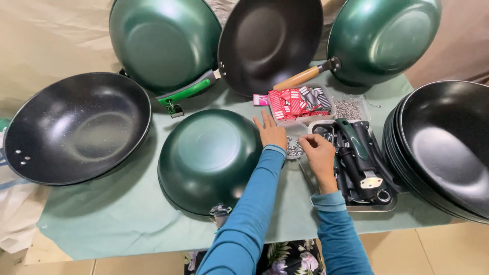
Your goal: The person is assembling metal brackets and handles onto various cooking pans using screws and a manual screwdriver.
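A dark green wok [209, 160] lies upside down on the green cloth, its handle bracket toward me. My left hand [270, 133] rests flat with its fingers spread between that wok and a clear box of red and white tags [300, 102]. My right hand [318, 153] hovers with its fingertips pinched over a small clear dish of silver screws [293, 147]. Whether a screw is between the fingers is hidden. Just right of that hand a metal tray [379, 208] holds several black and green pan handles [356, 153].
A black-lined wok [76, 127] lies open at the left. Three woks [270, 43] lean against the back wall, two with handles. A stack of black woks [448, 147] stands at the right. A second clear box of screws [349, 108] sits behind the tray.
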